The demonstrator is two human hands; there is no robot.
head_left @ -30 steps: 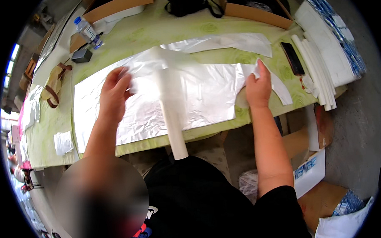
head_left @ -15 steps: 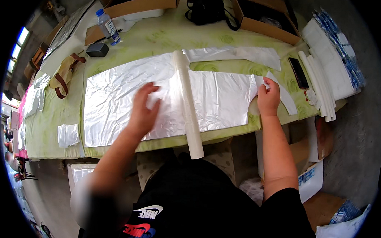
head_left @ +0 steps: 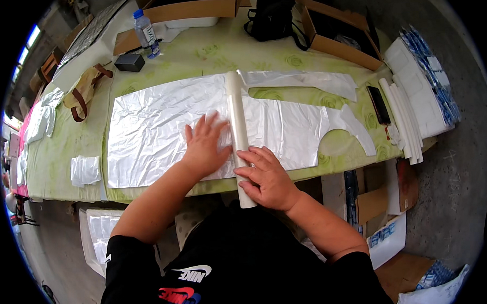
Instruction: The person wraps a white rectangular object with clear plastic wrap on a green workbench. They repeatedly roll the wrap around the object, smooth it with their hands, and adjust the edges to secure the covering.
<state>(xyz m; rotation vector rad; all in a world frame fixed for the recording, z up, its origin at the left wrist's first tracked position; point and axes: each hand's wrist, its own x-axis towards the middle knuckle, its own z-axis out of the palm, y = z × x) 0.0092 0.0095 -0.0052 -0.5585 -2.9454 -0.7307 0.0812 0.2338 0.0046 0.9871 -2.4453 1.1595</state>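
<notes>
Though partly past the table edge [head_left: 335,162], tube [head_left: 236,120] under right hand [head_left: 268,178]

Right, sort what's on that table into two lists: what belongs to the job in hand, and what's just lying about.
In the work:
- white plastic sheet, under the left hand
- long pale tube, right hand on it
- white tubes at the right: perhaps spares

Lying about:
- water bottle
- dark grey box
- black bag
- phone
</notes>
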